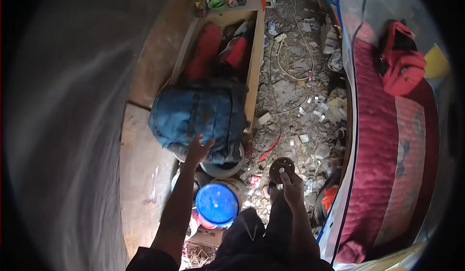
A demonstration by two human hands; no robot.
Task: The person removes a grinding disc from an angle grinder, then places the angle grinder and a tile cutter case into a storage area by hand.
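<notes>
A bulky blue backpack [203,113] rests across the near end of a wooden box and over pails below it. My left hand [199,150] reaches to the bag's near side, fingers spread and overlapping its fabric. Lower right, my right hand [292,189] grips a round dark disc with small holes around its face [276,167], thumb near its pale centre. Beneath the backpack stands a bucket with a blue lid [218,204], close to my legs.
Red items lie inside the wooden box [259,38]. Litter and a pale cable [286,72] cover the dirt floor. At right, a red backpack [403,67] sits on a bed with a dark-pink cover [375,140]. A green bowl [217,3] stands at the back.
</notes>
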